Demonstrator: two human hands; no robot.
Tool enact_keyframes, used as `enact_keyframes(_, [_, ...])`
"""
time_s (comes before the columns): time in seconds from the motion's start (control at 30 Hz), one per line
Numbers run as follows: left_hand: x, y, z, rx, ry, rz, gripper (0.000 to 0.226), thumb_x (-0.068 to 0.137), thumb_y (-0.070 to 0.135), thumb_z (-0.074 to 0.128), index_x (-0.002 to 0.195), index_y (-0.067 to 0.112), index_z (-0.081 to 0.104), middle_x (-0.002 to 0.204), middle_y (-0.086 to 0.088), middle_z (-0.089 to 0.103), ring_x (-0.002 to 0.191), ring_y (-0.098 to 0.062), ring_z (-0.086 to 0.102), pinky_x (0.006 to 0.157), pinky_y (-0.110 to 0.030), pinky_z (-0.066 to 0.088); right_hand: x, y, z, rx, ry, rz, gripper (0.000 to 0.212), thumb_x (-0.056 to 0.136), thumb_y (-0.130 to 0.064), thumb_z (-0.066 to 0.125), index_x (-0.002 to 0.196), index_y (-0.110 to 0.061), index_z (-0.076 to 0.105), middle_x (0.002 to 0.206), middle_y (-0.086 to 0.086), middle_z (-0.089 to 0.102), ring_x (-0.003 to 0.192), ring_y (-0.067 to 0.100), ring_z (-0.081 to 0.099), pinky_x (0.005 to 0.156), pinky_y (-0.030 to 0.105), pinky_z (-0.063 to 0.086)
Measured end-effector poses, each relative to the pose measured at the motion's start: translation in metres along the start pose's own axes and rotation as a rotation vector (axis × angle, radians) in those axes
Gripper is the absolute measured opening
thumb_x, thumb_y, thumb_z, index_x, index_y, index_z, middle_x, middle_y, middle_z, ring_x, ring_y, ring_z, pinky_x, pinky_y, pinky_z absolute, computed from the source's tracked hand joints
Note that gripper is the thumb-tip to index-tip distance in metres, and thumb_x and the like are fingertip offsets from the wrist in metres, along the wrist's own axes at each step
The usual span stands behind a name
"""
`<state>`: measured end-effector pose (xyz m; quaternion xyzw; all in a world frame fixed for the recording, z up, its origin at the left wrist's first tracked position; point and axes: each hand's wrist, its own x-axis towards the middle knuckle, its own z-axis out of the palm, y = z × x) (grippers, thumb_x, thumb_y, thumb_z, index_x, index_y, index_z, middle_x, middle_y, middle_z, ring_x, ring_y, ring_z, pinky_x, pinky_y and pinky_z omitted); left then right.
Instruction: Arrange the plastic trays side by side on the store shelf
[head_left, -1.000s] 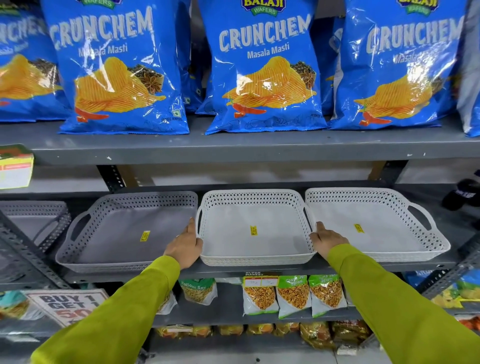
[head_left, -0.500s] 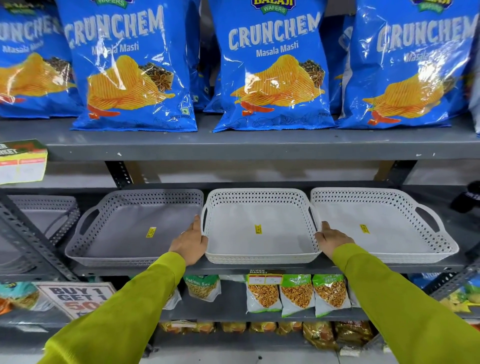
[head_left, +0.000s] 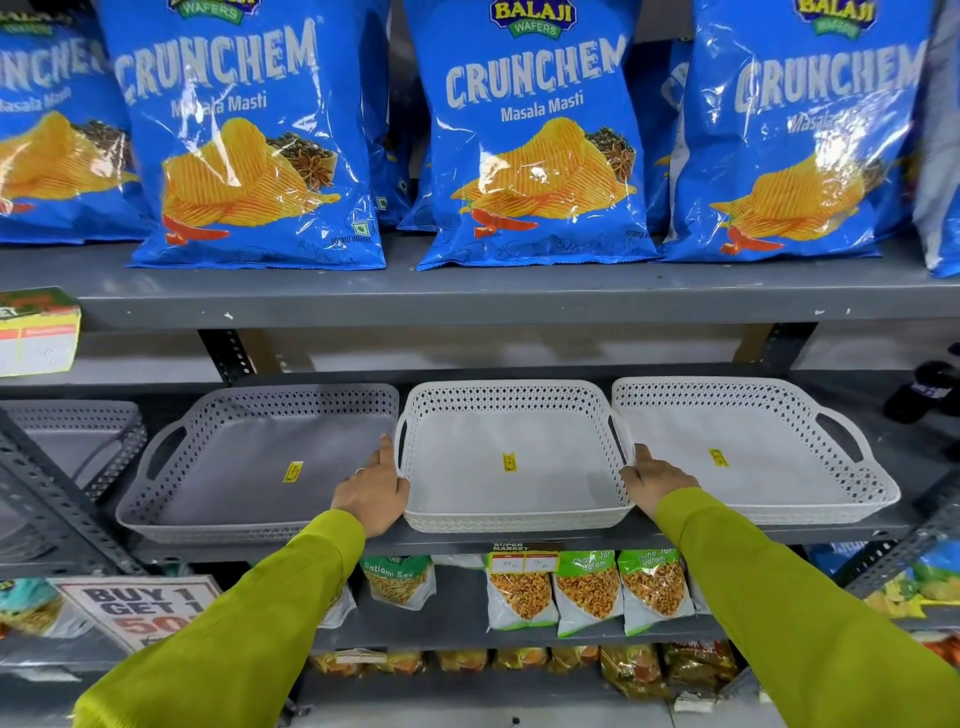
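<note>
Three perforated plastic trays stand in a row on the grey middle shelf (head_left: 467, 540): a grey tray (head_left: 249, 499) on the left, a white middle tray (head_left: 514, 514), and a white right tray (head_left: 779, 499). Each carries a small yellow sticker inside. My left hand (head_left: 371, 493) grips the middle tray's left handle, between it and the grey tray. On the other side, my right hand (head_left: 657, 480) holds the right handle of that same tray, against the right tray's rim. Both sleeves are lime green.
Blue crisp bags (head_left: 530, 140) fill the shelf above. Another grey tray (head_left: 62, 441) sits on the neighbouring rack at far left. Small snack packets (head_left: 587, 592) hang below, beside a "BUY 1 GET 1" sign (head_left: 140, 608). A dark object (head_left: 924, 395) lies at far right.
The camera has shifted a little, sliding the scene rightward in view. Both hands stay on the middle tray's handles; the trays keep their places.
</note>
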<state>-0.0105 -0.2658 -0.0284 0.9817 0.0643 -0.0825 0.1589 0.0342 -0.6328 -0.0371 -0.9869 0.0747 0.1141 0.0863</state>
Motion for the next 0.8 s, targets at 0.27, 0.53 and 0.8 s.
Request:
enact_keyframes(0.27, [-0.0007,-0.0014,-0.0008,0.064,0.010,0.011,0.076,0.095,0.030,0.037,0.153,0.004,-0.005,0.154,-0.014,0.036,0.123,-0.038,0.054,0.098,-0.045,0.045,-0.0046,-0.0026,-0.0039,-0.019,-0.011,0.012,0.063,0.098,-0.039,0.025,0.153,-0.017,0.004,0.139,0.012,0.053,0.117,0.032,0.057,0.091,0.037,0.046])
enact_keyframes(0.53, [0.0020,-0.0026,0.0006,0.069,0.032,0.021,0.079,0.094,0.032,0.038,0.153,0.004,-0.006,0.156,-0.014,0.033,0.122,-0.038,0.054,0.097,-0.045,0.046,-0.0062,-0.0026,-0.0034,-0.015,0.003,0.021,0.065,0.097,-0.039,0.025,0.153,-0.016,0.002,0.137,0.011,0.056,0.115,0.032,0.058,0.089,0.037,0.047])
enact_keyframes(0.8, [0.0040,-0.0012,-0.0023,0.113,0.220,0.027,0.072,0.096,0.046,0.035,0.153,0.008,0.012,0.157,-0.012,0.031,0.128,-0.038,0.050,0.105,-0.050,0.038,-0.0066,-0.0065,-0.0081,0.049,0.092,-0.016,0.080,0.089,-0.069,0.016,0.153,-0.022,0.009,0.151,0.008,0.040,0.130,0.030,0.048,0.099,0.041,0.044])
